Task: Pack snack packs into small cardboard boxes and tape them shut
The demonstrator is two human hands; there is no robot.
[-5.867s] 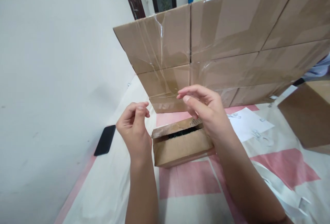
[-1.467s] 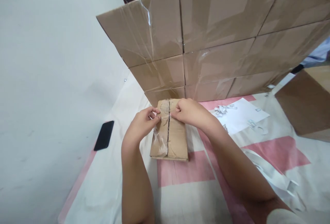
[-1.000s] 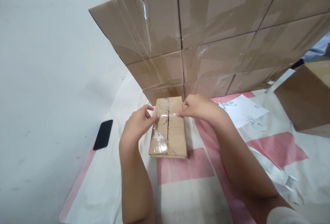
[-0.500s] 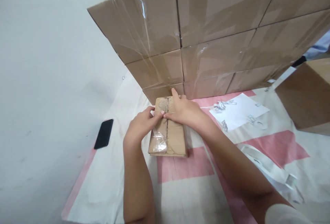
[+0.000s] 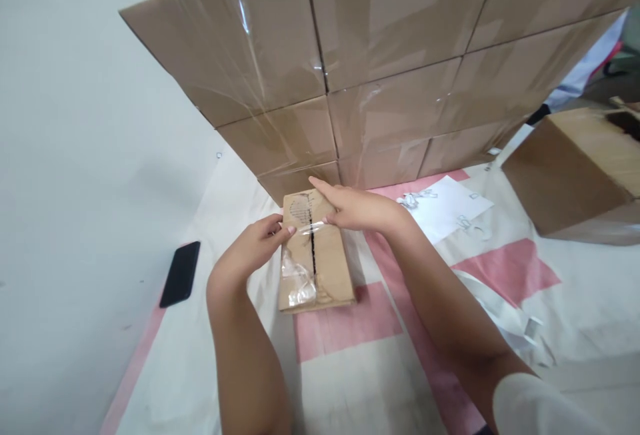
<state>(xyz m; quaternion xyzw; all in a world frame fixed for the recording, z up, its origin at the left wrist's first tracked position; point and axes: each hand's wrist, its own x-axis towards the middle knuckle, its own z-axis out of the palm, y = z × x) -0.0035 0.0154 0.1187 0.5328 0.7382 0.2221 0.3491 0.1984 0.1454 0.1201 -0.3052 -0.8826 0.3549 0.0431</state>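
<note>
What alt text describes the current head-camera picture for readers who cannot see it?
A person's left hand and right hand touch a narrow brown cardboard box, where a clear plastic tape strip crosses its seam. A flat black rectangular phone lies left; brown taped cardboard stands behind.

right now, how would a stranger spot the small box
Find the cardboard wall. In front of its lower left end, on the cloth, lies the small box. Unlike the bigger box far right, it has the left hand and right hand on it, and a dark seam down its top.
</note>
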